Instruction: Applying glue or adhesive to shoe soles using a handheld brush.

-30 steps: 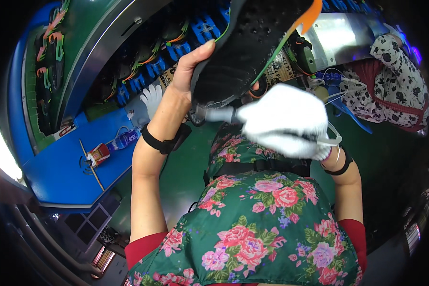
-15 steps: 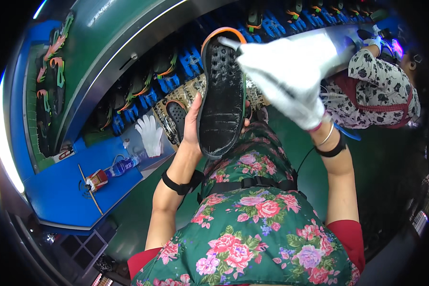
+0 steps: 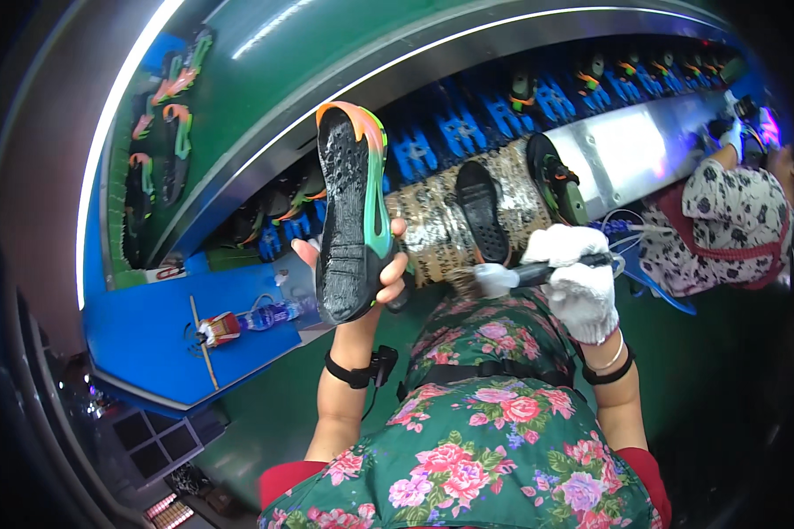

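Several black, orange and green shoe parts [image 3: 178,132] lie on a green surface at the far left. Below them, a blue table [image 3: 141,339] carries a thin stick [image 3: 205,344], a red-and-white packet [image 3: 222,329] touching it, and a bottle with a blue label [image 3: 269,316] beside the packet. Right of the table, the bare left hand [image 3: 392,279] is clamped on a black shoe sole with an orange and green rim [image 3: 344,238], held raised, toe end uppermost and inner face toward the viewer; thumb and fingers grip opposite edges. Next, a tape-wrapped brown board [image 3: 428,220] bears a perforated black sole [image 3: 479,207] and, at its right end, a black-and-green shoe part [image 3: 553,181]. The white-gloved right hand [image 3: 580,295] is closed around the dark handle of a brush [image 3: 529,275], whose bristles point left, well apart from the raised sole. At the far right sits a co-worker in a patterned garment [image 3: 732,216].
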Action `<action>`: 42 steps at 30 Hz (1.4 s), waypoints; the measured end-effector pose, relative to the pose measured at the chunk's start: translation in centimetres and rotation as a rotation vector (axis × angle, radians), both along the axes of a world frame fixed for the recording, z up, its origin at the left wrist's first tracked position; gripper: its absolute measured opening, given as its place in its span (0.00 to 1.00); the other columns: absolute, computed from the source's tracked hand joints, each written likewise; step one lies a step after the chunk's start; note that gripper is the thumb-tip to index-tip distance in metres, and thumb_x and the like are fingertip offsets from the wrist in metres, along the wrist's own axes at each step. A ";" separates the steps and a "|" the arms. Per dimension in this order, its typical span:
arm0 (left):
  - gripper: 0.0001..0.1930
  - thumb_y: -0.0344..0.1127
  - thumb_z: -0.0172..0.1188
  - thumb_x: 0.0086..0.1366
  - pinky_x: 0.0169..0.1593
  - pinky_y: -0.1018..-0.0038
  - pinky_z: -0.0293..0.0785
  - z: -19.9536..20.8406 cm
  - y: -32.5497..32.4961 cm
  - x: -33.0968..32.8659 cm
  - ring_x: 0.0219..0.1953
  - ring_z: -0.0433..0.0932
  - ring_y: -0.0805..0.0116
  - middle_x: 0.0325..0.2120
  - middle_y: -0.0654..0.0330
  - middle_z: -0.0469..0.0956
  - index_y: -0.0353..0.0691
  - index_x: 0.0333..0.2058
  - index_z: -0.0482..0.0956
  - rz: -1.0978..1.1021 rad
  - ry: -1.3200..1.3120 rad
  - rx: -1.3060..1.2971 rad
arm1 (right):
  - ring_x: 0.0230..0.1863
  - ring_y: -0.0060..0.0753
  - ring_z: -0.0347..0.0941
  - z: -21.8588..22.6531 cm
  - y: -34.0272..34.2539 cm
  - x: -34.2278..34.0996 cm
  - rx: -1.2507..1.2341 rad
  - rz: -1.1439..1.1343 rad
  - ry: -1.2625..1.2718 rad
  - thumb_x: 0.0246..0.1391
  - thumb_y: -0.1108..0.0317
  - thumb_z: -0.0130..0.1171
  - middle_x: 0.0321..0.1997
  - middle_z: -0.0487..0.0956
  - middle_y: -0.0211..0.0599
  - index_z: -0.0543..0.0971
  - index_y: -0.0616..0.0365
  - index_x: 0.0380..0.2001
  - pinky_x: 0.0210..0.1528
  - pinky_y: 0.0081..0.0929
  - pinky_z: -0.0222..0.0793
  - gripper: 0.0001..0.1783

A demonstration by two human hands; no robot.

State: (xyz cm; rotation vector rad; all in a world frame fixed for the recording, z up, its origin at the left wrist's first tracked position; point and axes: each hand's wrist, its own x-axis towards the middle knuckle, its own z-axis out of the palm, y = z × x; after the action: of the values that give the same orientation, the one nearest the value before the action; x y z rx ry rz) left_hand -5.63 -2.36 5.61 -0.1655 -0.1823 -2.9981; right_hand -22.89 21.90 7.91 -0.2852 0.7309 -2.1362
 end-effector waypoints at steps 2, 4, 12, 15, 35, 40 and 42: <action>0.51 0.67 0.60 0.63 0.31 0.71 0.78 0.0 -1.0 0.5 0.32 0.70 0.62 0.58 0.47 0.60 0.55 0.74 0.42 -0.031 0.175 0.038 | 0.25 0.22 0.72 -1.2 0.4 0.7 0.096 -0.047 -0.060 0.45 0.82 0.61 0.41 0.83 0.55 0.80 0.65 0.30 0.25 0.14 0.67 0.06; 0.52 0.65 0.60 0.64 0.27 0.72 0.78 0.9 -1.4 0.9 0.31 0.74 0.60 0.55 0.48 0.61 0.59 0.75 0.35 -0.033 0.184 0.053 | 0.23 0.20 0.71 -3.5 1.0 1.4 0.162 -0.073 -0.083 0.46 0.82 0.61 0.42 0.83 0.56 0.81 0.65 0.30 0.25 0.14 0.68 0.06; 0.55 0.73 0.58 0.60 0.19 0.76 0.75 3.1 -4.3 2.6 0.26 0.74 0.60 0.55 0.41 0.60 0.43 0.72 0.45 0.044 0.263 -0.026 | 0.23 0.18 0.72 -5.7 0.7 3.1 0.324 -0.034 -0.115 0.49 0.78 0.63 0.40 0.86 0.48 0.84 0.66 0.38 0.25 0.15 0.69 0.11; 0.55 0.74 0.57 0.60 0.18 0.75 0.70 4.9 -8.4 2.4 0.23 0.72 0.61 0.52 0.37 0.64 0.40 0.72 0.45 0.113 0.191 -0.190 | 0.24 0.19 0.72 -5.5 -0.4 3.3 0.336 -0.024 -0.092 0.49 0.77 0.63 0.34 0.85 0.43 0.84 0.68 0.39 0.25 0.15 0.67 0.12; 0.61 0.42 0.80 0.51 0.39 0.69 0.81 5.4 -25.7 3.4 0.42 0.80 0.62 0.52 0.43 0.72 0.39 0.73 0.45 1.310 -1.310 -1.813 | 0.27 0.19 0.73 -5.3 -2.4 3.8 0.369 0.121 -0.082 0.51 0.78 0.65 0.34 0.85 0.38 0.85 0.65 0.41 0.29 0.18 0.69 0.12; 0.49 0.57 0.72 0.56 0.64 0.61 0.65 7.9 -29.7 0.6 0.59 0.74 0.50 0.57 0.41 0.73 0.37 0.69 0.61 1.309 -1.301 -2.068 | 0.24 0.16 0.71 -5.6 -1.9 3.8 0.412 0.087 -0.067 0.52 0.77 0.65 0.30 0.83 0.33 0.85 0.66 0.42 0.27 0.15 0.65 0.13; 0.39 0.52 0.71 0.59 0.64 0.63 0.65 9.3 -32.3 -2.1 0.60 0.73 0.53 0.58 0.44 0.74 0.38 0.64 0.70 1.317 -1.161 -2.333 | 0.24 0.16 0.71 -6.2 -1.5 3.7 0.408 0.033 -0.083 0.51 0.78 0.65 0.31 0.84 0.34 0.85 0.66 0.41 0.26 0.15 0.65 0.12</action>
State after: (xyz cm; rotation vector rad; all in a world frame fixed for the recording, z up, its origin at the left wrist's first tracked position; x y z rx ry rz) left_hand -7.68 -34.69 14.95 0.9198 -2.1579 -0.1369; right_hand -19.16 20.40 1.74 0.0102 1.0800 -1.9019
